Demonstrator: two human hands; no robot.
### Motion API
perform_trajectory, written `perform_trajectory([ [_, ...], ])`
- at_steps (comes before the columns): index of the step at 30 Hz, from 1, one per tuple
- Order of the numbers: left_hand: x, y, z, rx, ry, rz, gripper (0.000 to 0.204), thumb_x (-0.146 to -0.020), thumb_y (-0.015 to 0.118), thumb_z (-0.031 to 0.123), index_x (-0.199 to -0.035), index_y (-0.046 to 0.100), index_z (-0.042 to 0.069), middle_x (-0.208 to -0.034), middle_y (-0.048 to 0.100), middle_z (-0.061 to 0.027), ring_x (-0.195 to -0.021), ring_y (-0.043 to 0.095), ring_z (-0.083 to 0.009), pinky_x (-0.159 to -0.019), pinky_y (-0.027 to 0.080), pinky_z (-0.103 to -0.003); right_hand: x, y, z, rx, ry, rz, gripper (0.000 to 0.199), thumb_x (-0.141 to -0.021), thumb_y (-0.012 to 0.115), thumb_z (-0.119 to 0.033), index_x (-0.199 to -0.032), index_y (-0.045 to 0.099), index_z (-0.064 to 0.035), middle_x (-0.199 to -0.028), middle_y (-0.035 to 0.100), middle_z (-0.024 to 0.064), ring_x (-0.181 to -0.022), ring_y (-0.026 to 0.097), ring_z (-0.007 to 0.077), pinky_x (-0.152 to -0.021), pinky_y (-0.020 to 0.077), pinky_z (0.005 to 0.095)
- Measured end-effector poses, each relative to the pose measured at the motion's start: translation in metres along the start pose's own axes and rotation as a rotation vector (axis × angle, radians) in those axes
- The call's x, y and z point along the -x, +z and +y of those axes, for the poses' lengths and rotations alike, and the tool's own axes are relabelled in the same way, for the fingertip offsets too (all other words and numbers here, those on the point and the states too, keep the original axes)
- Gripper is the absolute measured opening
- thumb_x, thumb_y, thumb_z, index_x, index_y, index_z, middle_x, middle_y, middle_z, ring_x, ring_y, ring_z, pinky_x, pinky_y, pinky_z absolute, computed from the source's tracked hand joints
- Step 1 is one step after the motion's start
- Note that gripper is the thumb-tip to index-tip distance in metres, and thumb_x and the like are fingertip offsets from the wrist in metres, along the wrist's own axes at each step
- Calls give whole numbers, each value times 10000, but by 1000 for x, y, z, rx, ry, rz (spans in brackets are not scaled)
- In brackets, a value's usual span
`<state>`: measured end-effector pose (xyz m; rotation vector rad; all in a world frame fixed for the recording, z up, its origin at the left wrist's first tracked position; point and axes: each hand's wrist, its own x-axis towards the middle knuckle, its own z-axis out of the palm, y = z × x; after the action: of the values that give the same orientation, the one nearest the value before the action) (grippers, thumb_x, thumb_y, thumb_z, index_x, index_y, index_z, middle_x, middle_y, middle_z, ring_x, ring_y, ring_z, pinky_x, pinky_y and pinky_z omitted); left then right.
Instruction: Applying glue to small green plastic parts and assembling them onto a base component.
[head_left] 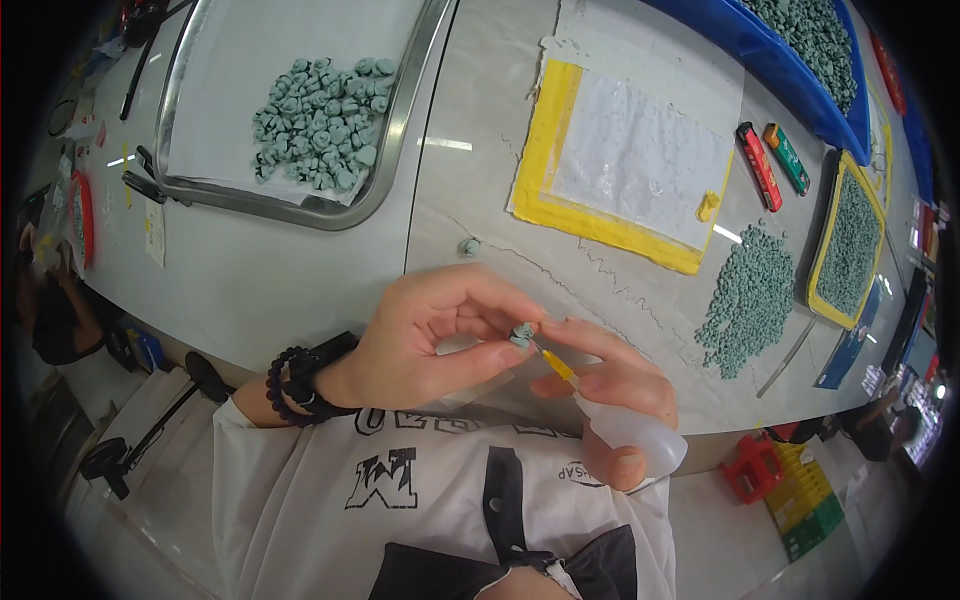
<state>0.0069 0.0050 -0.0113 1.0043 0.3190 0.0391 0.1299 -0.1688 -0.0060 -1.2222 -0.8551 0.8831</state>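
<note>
Between the thumb and fingertips of my left hand is a small grey-green moulded piece. My right hand grips a translucent white squeeze bottle with a yellow needle tip. The tip points up and left, right at the piece; whether it touches cannot be made out. One similar grey-green piece lies alone on the table beyond my left hand. A metal tray at the far left holds a heap of such pieces on white paper.
A yellow-edged sheet lies ahead. Right of it are a red utility knife, a green one and a loose pile of tiny green parts. A yellow-rimmed tray and a blue bin hold more.
</note>
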Motion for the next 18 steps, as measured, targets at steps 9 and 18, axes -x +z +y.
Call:
perform_trajectory([
  [9, 0, 1, 1, -23, -6, -1, 310, -793, 547, -151, -1087, 518, -57, -1069, 538, -146, -962, 593, -208, -808, 497, -302, 1, -3, 1, -18, -2, -24, 529, -885, 439, -545, -1064, 456, -48, -1147, 469, 398, -1024, 545, 486, -649, 568, 435],
  [18, 1, 0, -1, -44, 6, -5, 314, -790, 552, -151, -1086, 518, -53, -1063, 539, -145, -952, 596, -211, -792, 497, -295, 0, -2, -1, -29, 14, -14, 528, -885, 442, -544, -1060, 460, -47, -1145, 470, 398, -996, 564, 476, -656, 568, 433],
])
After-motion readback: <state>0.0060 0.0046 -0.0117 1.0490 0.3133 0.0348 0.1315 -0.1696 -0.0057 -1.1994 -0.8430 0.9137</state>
